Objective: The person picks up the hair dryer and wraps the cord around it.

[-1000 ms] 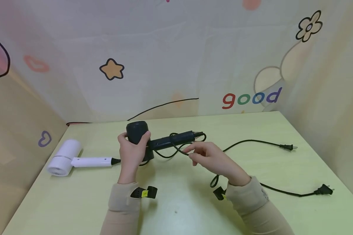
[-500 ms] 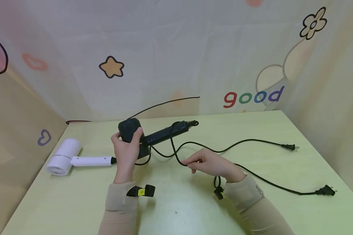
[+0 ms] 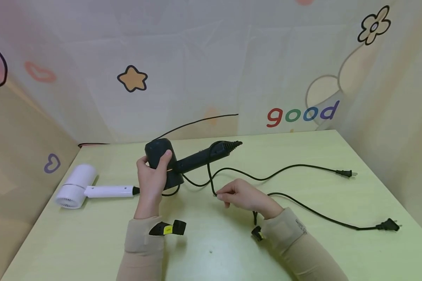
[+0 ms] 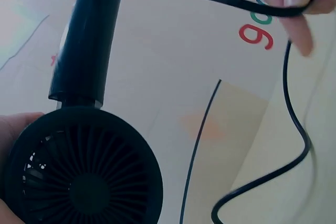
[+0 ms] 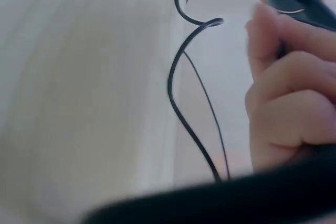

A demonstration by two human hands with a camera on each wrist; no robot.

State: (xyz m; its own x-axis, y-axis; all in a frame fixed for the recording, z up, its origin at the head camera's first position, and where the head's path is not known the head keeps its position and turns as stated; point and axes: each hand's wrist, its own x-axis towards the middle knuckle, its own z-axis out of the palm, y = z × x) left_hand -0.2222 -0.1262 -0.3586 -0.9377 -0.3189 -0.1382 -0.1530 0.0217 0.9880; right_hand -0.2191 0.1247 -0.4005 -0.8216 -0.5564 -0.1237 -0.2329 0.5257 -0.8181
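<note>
My left hand [image 3: 152, 177] grips the barrel of a black hair dryer [image 3: 200, 159], its handle slanting up to the right above the table. In the left wrist view the dryer's vented round end [image 4: 89, 192] faces the camera. The black cord [image 3: 209, 171] bends back from the handle's tail and wraps over the handle near that end. Right of and below the handle, my right hand [image 3: 244, 197] pinches the cord between thumb and fingertips. The right wrist view shows its other fingers [image 5: 294, 95] curled, the dryer behind them.
On the table [image 3: 211, 234] at left lies a white hair dryer [image 3: 109, 191], its handle end near my left wrist. Cords run right to a smaller plug [image 3: 344, 173] and a larger plug [image 3: 388, 225]. A patterned cloth [image 3: 204, 70] hangs behind.
The black hair dryer has shifted slightly left and its handle tilts higher. My right hand has moved down and left with the cord, whose wrap now lies nearer the handle's tail.
</note>
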